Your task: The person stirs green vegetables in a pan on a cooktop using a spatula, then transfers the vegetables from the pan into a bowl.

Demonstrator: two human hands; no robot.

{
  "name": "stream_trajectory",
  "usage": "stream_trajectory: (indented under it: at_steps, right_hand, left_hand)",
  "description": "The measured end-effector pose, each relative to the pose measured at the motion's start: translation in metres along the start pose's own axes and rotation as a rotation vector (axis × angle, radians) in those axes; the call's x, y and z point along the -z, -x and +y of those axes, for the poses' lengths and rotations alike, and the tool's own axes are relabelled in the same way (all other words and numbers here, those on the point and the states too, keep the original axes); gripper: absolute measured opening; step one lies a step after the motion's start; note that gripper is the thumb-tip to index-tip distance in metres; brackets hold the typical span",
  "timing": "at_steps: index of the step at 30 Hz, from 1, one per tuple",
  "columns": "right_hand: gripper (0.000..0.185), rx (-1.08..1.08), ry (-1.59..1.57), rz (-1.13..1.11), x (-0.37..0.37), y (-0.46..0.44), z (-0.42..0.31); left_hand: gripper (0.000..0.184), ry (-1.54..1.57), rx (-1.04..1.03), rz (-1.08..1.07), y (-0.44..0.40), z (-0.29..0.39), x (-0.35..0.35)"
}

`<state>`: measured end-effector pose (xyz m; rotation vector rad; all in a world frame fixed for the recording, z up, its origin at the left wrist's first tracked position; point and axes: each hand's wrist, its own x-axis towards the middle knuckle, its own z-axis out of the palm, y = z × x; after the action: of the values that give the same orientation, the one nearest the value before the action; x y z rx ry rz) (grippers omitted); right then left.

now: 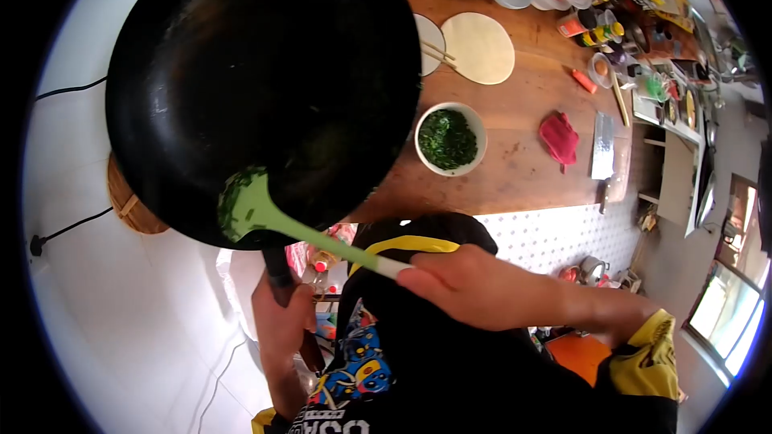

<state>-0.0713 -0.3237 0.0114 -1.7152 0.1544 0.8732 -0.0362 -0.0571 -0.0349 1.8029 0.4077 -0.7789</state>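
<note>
My left hand (281, 313) is wrapped round the handle of a large black wok (273, 56), which is lifted and tilted at the upper left. In my right hand (470, 285) is a light green spatula (326, 243) with a white handle end. Its head lies against the wok's near side, beside a small clump of chopped greens (236, 201). To the right of the wok stands a white bowl (485, 138) filled with chopped dark greens (447, 140).
On the wooden table (523, 169) are a round pale board (478, 48), chopsticks (438, 55), a red cloth (559, 138) and a cleaver (603, 149). Containers and bottles (603, 34) crowd its far right. A woven lid (137, 205) shows below the wok.
</note>
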Motion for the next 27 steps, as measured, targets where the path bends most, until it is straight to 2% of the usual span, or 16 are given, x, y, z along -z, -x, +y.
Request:
stream_trajectory:
  at_steps: [2,5,7,9,11,12,14,16,20,22,24,26,27]
  right_hand:
    - [0.043,-0.081,0.009,-0.047,0.001,0.000,0.008]
    - [0.047,-0.334,0.194,-0.155,0.043,0.015,-0.013]
    - [0.048,-0.313,0.343,-0.049,0.061,0.025,-0.018]
    - [0.048,-0.273,0.390,-0.052,0.060,0.012,-0.027]
    - [0.047,-0.324,0.169,-0.026,0.045,-0.001,-0.031]
    - [0.046,-0.269,0.111,-0.074,0.036,-0.009,-0.033]
    - [0.047,-0.332,0.102,-0.223,0.021,-0.019,-0.042]
    - [0.047,-0.364,0.086,-0.263,0.017,-0.018,-0.042]
    - [0.045,-0.569,0.364,-0.178,0.051,0.007,-0.051]
    - [0.046,-0.511,0.417,-0.106,0.053,0.012,-0.051]
    - [0.044,-0.481,0.257,-0.059,0.049,0.005,-0.051]
    - [0.041,-0.525,0.175,-0.173,0.034,-0.011,-0.054]
    - [0.041,-0.449,0.138,-0.203,0.025,-0.018,-0.056]
  left_hand:
    - [0.007,0.014,0.007,-0.001,0.002,0.002,0.002]
    - [0.007,0.020,0.046,0.032,0.006,-0.002,0.009]
    - [0.008,-0.002,0.059,0.054,0.008,-0.004,0.011]
    - [0.009,-0.033,0.069,0.033,0.014,-0.002,0.013]
    - [0.010,-0.026,0.063,0.008,0.015,-0.009,0.018]
    - [0.010,-0.011,0.044,-0.012,0.014,-0.011,0.018]
    - [0.010,0.008,0.031,-0.001,0.013,-0.018,0.020]
    - [0.013,-0.093,-0.015,-0.043,0.012,-0.028,0.025]
    - [0.016,0.032,0.057,-0.040,0.016,-0.017,0.030]
    - [0.015,0.021,0.051,-0.039,0.015,-0.022,0.036]
    - [0.015,0.012,0.038,-0.034,0.013,-0.025,0.039]
    - [0.015,0.021,0.036,-0.065,0.011,-0.027,0.040]
    - [0.015,0.027,0.037,-0.064,0.011,-0.026,0.039]
